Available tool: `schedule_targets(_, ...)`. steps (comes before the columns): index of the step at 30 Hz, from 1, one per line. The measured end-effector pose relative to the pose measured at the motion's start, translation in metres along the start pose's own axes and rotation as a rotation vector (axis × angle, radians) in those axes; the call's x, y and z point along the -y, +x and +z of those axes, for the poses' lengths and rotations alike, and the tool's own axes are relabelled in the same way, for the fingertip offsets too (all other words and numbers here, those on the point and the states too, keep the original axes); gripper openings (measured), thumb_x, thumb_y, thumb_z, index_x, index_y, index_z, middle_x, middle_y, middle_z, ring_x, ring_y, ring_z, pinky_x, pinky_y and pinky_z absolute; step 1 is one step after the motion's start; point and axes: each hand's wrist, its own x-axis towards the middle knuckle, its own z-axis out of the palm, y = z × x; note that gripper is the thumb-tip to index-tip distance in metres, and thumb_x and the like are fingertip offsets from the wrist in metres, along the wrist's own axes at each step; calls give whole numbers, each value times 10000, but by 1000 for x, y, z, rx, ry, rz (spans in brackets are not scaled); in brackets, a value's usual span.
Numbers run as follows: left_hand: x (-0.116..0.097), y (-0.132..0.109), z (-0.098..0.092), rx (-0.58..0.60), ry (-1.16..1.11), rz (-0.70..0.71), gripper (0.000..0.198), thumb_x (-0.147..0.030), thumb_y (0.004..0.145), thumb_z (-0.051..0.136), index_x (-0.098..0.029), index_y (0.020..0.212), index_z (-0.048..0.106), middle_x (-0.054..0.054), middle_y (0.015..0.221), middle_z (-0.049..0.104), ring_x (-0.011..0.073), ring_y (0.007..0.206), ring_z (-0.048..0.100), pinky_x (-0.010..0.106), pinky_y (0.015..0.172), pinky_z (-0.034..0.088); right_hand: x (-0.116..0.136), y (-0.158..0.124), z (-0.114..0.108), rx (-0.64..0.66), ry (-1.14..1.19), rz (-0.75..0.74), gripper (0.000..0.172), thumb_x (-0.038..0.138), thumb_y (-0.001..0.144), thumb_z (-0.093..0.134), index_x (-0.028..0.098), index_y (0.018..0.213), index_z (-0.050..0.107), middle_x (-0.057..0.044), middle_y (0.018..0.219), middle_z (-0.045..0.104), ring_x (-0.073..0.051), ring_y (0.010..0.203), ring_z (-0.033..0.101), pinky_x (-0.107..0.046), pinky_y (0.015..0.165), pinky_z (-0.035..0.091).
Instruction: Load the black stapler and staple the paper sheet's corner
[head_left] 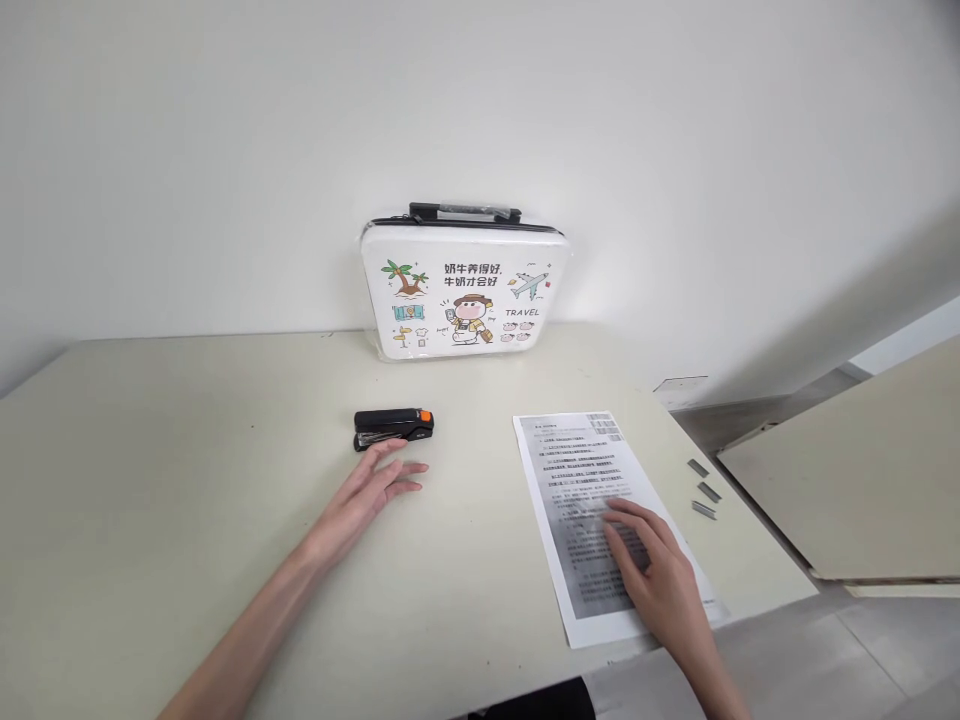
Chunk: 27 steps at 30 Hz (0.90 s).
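Observation:
A black stapler (391, 424) with an orange patch at its right end lies on the table, left of the middle. Just in front of it is my left hand (371, 492), its fingers apart and nothing held; the fingertips are close to the stapler, and I cannot tell whether they touch it. On the right lies a printed sheet of paper (581, 520), set at a slant. Over its lower right part rests my right hand (654, 562), with curved fingers spread apart and nothing seen in it.
Several strips of staples (703, 489) lie right of the paper, near the edge of the table (187, 480). A white case (461, 290) with cartoon prints and a black handle leans against the wall at the back. Another pale tabletop (862, 480) stands at the right, beyond a gap.

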Motion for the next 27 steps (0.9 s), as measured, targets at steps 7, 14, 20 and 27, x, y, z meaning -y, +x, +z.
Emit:
schedule_targets(7, 0, -5, -1, 14, 38, -37, 437, -472, 1013, 641, -246, 1382, 578, 118, 1314, 691, 311, 1308, 609, 502, 1131, 423, -4, 2, 10, 53, -213, -189, 571, 553, 1059, 464, 325, 1582, 436, -53, 1703, 353, -354, 1574, 309, -660, 1233, 343)
schedule_targets(14, -4, -8, 2, 6, 120, -43, 375, -493, 1007, 635, -259, 1296, 679, 100, 1392, 638, 289, 1198, 643, 453, 1083, 465, 10, -2, 14, 134, -351, -275, 717, 567, 1042, 494, 406, 1678, 204, 6, 1747, 213, -363, 1598, 224, -686, 1258, 270)
schedule_targets(20, -7, -11, 10, 9, 345, 22, 342, -524, 1017, 593, -253, 1180, 722, 97, 1247, 695, 294, 1141, 639, 443, 1076, 449, 51, -21, 30, 142, -263, -359, 750, 518, 1017, 579, 394, 1673, 237, -3, 1738, 232, -393, 1585, 246, -715, 1229, 312)
schedule_targets(27, -2, -16, 24, -34, 514, 273, 209, -433, 950, 705, -285, 1088, 757, 98, 1333, 647, 339, 1317, 527, 474, 1176, 370, 105, -47, 56, 178, -150, -394, 759, 418, 1023, 580, 386, 1682, 206, -22, 1731, 249, -426, 1575, 254, -760, 1178, 364)
